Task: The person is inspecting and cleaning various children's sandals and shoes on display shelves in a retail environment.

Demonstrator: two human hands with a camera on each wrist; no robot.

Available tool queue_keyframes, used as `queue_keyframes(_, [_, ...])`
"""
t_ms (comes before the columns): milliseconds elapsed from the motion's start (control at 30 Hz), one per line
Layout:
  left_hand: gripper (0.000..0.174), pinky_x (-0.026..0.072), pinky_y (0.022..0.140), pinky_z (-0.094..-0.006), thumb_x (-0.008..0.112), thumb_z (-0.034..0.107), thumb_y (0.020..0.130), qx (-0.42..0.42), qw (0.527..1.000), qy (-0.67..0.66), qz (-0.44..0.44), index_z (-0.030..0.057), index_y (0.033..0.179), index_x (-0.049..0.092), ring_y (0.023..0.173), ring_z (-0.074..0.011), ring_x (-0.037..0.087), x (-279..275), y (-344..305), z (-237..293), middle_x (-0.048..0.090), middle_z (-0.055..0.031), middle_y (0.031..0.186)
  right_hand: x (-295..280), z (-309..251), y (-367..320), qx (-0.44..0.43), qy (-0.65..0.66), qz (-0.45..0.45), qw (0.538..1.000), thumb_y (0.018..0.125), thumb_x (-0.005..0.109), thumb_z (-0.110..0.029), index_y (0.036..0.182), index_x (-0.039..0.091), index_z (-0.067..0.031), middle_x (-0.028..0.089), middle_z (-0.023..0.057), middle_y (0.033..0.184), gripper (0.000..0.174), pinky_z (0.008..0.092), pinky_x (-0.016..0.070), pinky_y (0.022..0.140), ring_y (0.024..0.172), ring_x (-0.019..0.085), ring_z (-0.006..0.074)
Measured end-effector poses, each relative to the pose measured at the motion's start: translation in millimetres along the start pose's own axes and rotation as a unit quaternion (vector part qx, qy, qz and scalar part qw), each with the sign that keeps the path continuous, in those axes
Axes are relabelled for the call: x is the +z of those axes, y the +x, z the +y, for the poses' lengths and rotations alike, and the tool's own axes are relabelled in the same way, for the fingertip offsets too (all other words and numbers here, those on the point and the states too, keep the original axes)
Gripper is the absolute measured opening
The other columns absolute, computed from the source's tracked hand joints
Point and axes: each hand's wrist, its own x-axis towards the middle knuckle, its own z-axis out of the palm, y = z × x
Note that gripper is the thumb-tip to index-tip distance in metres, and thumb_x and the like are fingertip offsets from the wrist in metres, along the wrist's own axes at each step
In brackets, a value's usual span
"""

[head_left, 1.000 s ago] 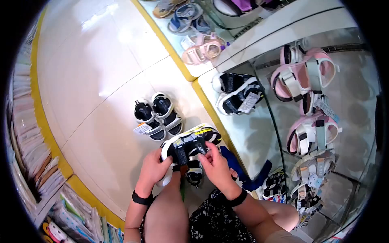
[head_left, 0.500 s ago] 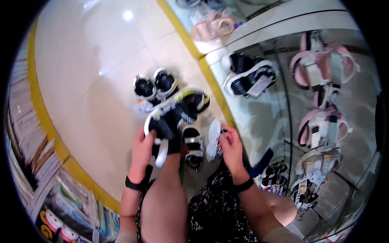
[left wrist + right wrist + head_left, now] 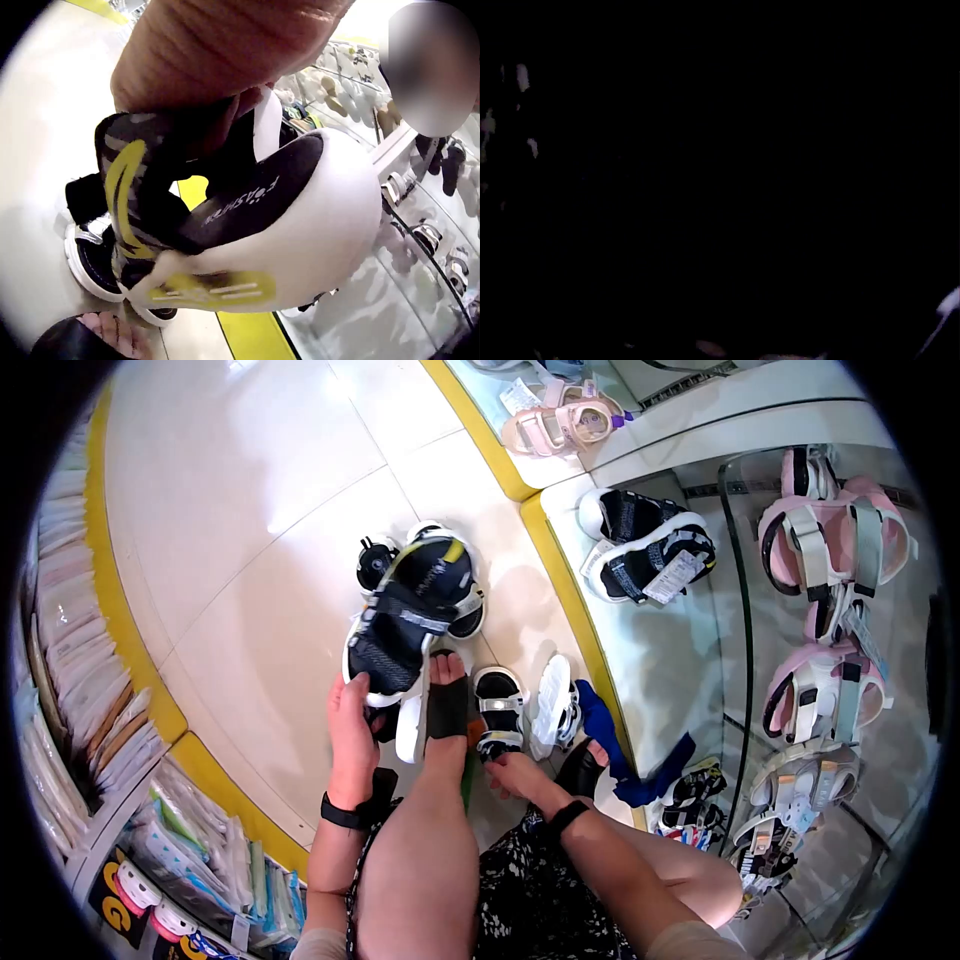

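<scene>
My left hand grips a black sandal with a white sole and yellow trim, raised over the floor near my foot. In the left wrist view the sandal's white heel and yellow side patch fill the middle, under the hand. My right hand is low between the knees, its curled fingers right at the heel of a silver-strapped sandal on the floor. Beside that, a sandal lies tipped with its white sole showing. The right wrist view is almost black.
Another pair of sandals stands on the floor behind the raised one. To the right, a low glass shelf edged in yellow holds black sandals and pink ones. Packaged goods line the left side.
Both hands were on the black sandal; the right hand then moved to the white-soled sandal at the right, left it on the floor and came to the silver-strapped one. The left hand keeps its hold.
</scene>
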Motion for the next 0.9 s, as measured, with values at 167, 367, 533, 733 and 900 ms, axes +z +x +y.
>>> queue_keyframes(167, [0.016, 0.0307, 0.042, -0.0182, 0.048, 0.017, 0.086, -0.007, 0.996, 0.082, -0.044, 0.0080, 0.088, 0.061, 0.053, -0.0008, 0.044, -10, -2, 13, 0.056, 0.0054, 0.069, -17, -33, -34, -0.236, 0.180, 0.212, 0.931, 0.093, 0.050, -0.014, 0.107, 0.058, -0.0023, 0.062, 0.0046, 0.080, 0.020, 0.0239, 0.0472, 0.061, 0.067, 0.058, 0.0111])
queue_keyframes(367, [0.022, 0.0464, 0.060, -0.0337, 0.061, 0.019, 0.073, 0.047, 0.869, 0.446, -0.209, 0.0003, 0.085, 0.062, 0.062, -0.0222, 0.059, 22, -16, 19, 0.061, -0.0151, 0.071, -44, -92, -106, -0.379, 0.180, 0.273, 0.866, 0.088, 0.060, -0.009, 0.122, 0.048, -0.0076, 0.050, -0.0010, 0.078, 0.036, 0.0195, 0.0397, 0.060, 0.068, 0.048, 0.0063])
queue_keyframes(533, [0.023, 0.0468, 0.060, -0.0356, 0.063, 0.021, 0.072, 0.118, 0.861, 0.438, -0.229, 0.0001, 0.083, 0.062, 0.062, -0.0272, 0.059, 30, -17, 6, 0.061, -0.0165, 0.072, -43, -65, -85, -0.355, 0.220, 0.398, 0.817, 0.081, 0.069, -0.009, 0.124, 0.038, -0.0016, 0.050, 0.0081, 0.103, 0.053, 0.0240, 0.0440, 0.059, 0.067, 0.051, 0.0106])
queue_keyframes(733, [0.022, 0.0464, 0.060, -0.0342, 0.065, 0.019, 0.074, 0.093, 0.876, 0.405, -0.244, 0.0000, 0.084, 0.060, 0.063, -0.0238, 0.059, 35, -21, 9, 0.061, -0.0147, 0.073, -33, -66, -82, -0.322, 0.218, 0.271, 0.881, 0.084, 0.066, -0.008, 0.109, 0.053, -0.0021, 0.056, 0.0024, 0.096, 0.029, 0.0225, 0.0464, 0.061, 0.071, 0.056, 0.0084])
queue_keyframes(900, [0.028, 0.0466, 0.063, -0.0324, 0.068, 0.028, 0.079, 0.091, 0.851, 0.427, -0.292, 0.0020, 0.085, 0.061, 0.065, -0.0220, 0.057, 40, -23, 16, 0.059, -0.0118, 0.072, -50, -64, -87, -0.370, 0.241, 0.307, 0.843, 0.085, 0.061, 0.000, 0.103, 0.058, -0.0007, 0.051, 0.0004, 0.096, 0.019, 0.0225, 0.0485, 0.072, 0.082, 0.056, 0.0078])
